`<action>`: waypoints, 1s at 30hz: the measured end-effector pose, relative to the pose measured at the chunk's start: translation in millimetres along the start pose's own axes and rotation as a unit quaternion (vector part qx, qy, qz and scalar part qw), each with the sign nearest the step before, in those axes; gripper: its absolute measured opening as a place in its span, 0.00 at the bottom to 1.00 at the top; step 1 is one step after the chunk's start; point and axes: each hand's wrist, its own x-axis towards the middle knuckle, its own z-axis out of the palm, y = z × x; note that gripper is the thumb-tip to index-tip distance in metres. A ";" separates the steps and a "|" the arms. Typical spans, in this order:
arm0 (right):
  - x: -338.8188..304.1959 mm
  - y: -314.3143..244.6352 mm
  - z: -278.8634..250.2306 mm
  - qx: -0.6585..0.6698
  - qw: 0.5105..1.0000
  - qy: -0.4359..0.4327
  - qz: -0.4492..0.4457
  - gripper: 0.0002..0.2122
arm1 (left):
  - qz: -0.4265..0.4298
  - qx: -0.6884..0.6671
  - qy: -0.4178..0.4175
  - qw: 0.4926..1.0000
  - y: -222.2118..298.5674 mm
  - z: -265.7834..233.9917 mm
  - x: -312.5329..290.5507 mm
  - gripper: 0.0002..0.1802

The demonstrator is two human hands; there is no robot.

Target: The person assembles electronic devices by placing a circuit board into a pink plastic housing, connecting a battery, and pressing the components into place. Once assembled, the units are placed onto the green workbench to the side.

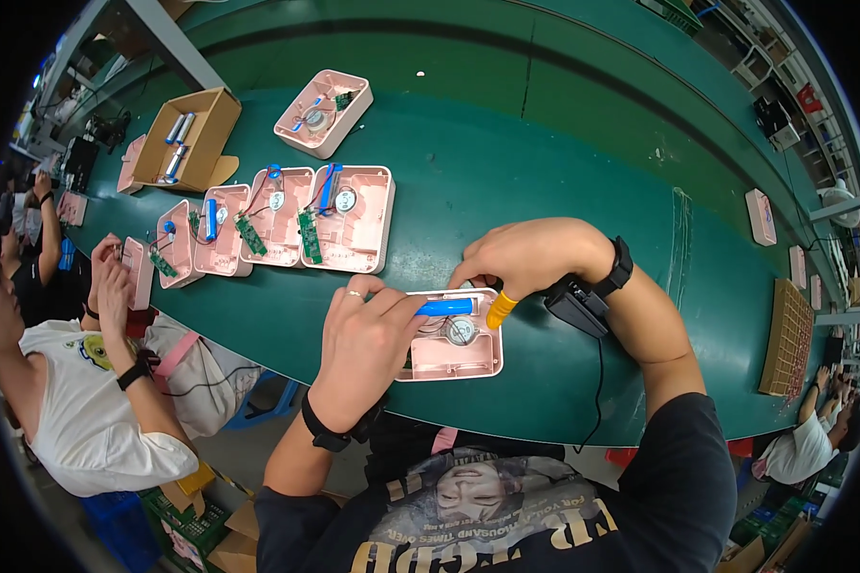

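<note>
A pink plastic housing (454,358) lies on the table in front of me, with a round silver motor-like part (462,330) and thin wires inside. Across its upper part is a blue cylindrical battery (449,307), pinched at its left end by the fingers of my left hand (368,329). That hand also covers the housing's left side. My right hand (535,260) bends over the upper right corner, its fingers closed on the rim. One of its fingers wears a yellow finger cover (500,310) and touches the right wall beside the battery.
A row of similar open pink housings (361,250) with green circuit boards stands at left, another housing (317,134) behind. A cardboard box (210,143) holds several batteries. A co-worker (96,382) sits at left. A black cable (600,382) hangs from my right wrist device.
</note>
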 end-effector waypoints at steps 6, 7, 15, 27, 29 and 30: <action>0.7 -0.9 1.6 0.005 1.000 -0.003 0.006 0.28 | 0.004 0.003 0.013 1.000 1.4 10.9 -0.7 0.10; 0.1 -2.3 1.3 0.004 1.000 -0.006 0.008 0.27 | 0.003 0.005 0.013 1.000 1.5 12.3 -0.9 0.10; 7.1 -10.2 15.4 -0.030 0.997 0.054 0.035 0.18 | 0.006 0.040 0.011 0.999 1.7 19.5 -1.0 0.08; 6.4 -39.1 27.9 -0.092 0.974 0.209 -0.003 0.10 | -0.024 -0.020 0.181 0.983 -10.2 0.9 -3.6 0.07; 7.6 -36.4 31.0 -0.097 0.970 0.223 -0.010 0.09 | -0.059 -0.030 0.151 0.986 -17.4 -6.9 -9.9 0.08; 9.4 -34.9 31.9 -0.093 0.972 0.216 -0.006 0.09 | -0.080 -0.031 0.136 0.987 -20.2 -10.8 -13.4 0.09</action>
